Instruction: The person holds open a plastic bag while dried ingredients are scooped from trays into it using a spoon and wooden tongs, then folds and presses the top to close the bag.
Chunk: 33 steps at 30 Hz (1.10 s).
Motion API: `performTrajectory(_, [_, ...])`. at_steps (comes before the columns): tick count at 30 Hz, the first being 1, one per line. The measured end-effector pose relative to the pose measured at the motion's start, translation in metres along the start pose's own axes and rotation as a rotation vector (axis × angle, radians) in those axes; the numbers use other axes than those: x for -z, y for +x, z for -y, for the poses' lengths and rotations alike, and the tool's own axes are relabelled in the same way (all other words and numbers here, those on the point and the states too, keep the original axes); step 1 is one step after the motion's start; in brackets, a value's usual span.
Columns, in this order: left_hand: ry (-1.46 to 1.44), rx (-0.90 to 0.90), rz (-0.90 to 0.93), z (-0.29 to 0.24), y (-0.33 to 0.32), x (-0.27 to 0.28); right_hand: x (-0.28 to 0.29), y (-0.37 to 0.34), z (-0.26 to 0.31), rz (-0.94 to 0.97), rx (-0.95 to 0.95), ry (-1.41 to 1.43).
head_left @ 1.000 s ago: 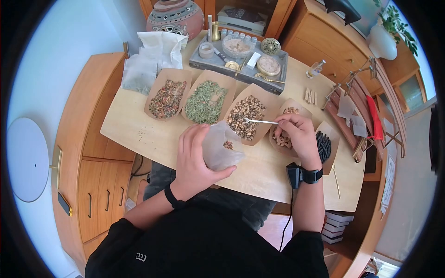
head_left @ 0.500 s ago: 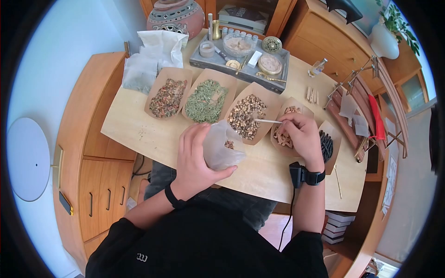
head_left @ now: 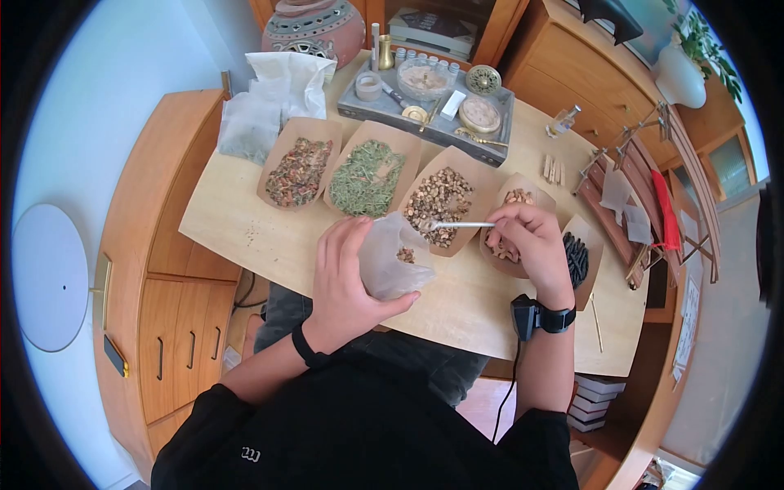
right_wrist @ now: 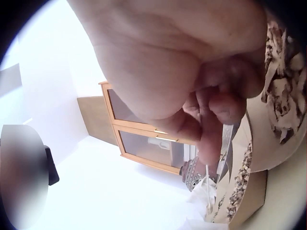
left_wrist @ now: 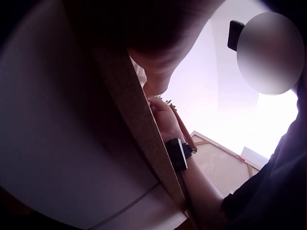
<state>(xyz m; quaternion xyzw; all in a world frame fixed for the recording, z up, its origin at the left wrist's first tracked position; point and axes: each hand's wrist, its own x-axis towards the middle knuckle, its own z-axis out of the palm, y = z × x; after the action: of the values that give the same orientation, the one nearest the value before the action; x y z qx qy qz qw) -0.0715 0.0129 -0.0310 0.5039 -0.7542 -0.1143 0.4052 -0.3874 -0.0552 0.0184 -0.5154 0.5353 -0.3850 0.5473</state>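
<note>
My left hand [head_left: 347,265] grips a translucent white pouch [head_left: 384,265] with its mouth tipped to the right and brown bits inside. My right hand [head_left: 529,245] pinches slim silver tweezers [head_left: 469,224] between thumb and fingers. Their tip lies over the near-left part of a brown paper tray of chopped tan and dark chips [head_left: 441,200], beside the pouch mouth. In the right wrist view the metal arms [right_wrist: 227,143] extend from the right fingers. The left wrist view mostly has the table edge [left_wrist: 144,122], with the right hand [left_wrist: 164,115] beyond it; the pouch is largely hidden.
Other paper trays hold red-brown herbs [head_left: 298,171], green stalks [head_left: 367,175], pale curled pieces [head_left: 505,245] and black sticks [head_left: 576,261]. A grey tray [head_left: 380,114] with bowls stands at the back, near filled sachets [head_left: 245,126]. A wooden rack [head_left: 629,196] is on the right.
The tweezers' tip went rightward into the chips, then came back left and toward the body, closer to the pouch. My left hand keeps its grip on the pouch, nearly still.
</note>
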Motion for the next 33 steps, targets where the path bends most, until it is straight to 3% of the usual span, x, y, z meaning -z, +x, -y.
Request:
performTrajectory(3, [-0.005,0.003,0.000,0.000,-0.001,0.000,-0.002,-0.004,0.000,0.123,0.103,-0.052])
performTrajectory(5, [-0.015,0.003,0.001,0.000,-0.001,-0.001,0.002,-0.002,-0.001,-0.147,0.164,-0.185])
performTrajectory(9, [-0.012,-0.007,-0.010,-0.001,0.000,-0.001,0.010,0.002,-0.003,-0.269,0.078,-0.373])
performTrajectory(11, [-0.013,-0.009,-0.010,-0.001,0.001,0.000,0.007,0.003,-0.007,-0.075,0.066,-0.286])
performTrajectory(14, [-0.013,-0.005,-0.007,-0.001,0.001,0.000,-0.003,0.007,-0.017,0.023,0.082,-0.172])
performTrajectory(25, [-0.017,0.004,0.002,0.001,-0.001,0.000,0.000,0.002,-0.003,0.014,0.029,0.059])
performTrajectory(28, [-0.023,0.001,-0.001,0.000,0.000,0.000,0.002,0.000,-0.005,0.127,0.079,-0.025])
performTrajectory(31, [-0.020,-0.002,-0.002,0.000,0.000,0.000,0.007,0.002,-0.008,-0.007,0.139,-0.102])
performTrajectory(33, [-0.021,-0.002,-0.001,0.001,0.000,0.000,0.015,0.004,-0.010,-0.214,0.128,-0.340])
